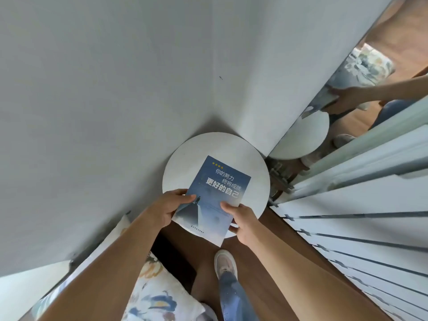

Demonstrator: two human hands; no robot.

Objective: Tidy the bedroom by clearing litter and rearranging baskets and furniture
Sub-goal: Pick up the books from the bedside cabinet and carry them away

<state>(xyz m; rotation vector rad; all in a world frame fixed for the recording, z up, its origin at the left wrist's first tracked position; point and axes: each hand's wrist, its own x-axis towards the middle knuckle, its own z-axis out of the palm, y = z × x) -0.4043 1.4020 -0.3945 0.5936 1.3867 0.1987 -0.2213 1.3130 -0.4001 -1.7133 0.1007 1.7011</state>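
A blue book (215, 193) with white Chinese lettering on its cover lies over a round white side table (183, 158) that stands in the corner of the room. My left hand (170, 206) grips the book's near left edge, thumb on the cover. My right hand (240, 218) grips its near right corner. The book's near end juts past the table's rim towards me.
Grey walls close in behind and left of the table. A mirror (361, 93) on the right reflects the table and my hand. White slatted furniture (370, 228) runs along the right. A floral pillow (150, 295) lies at lower left, my shoe (225, 262) on the wooden floor.
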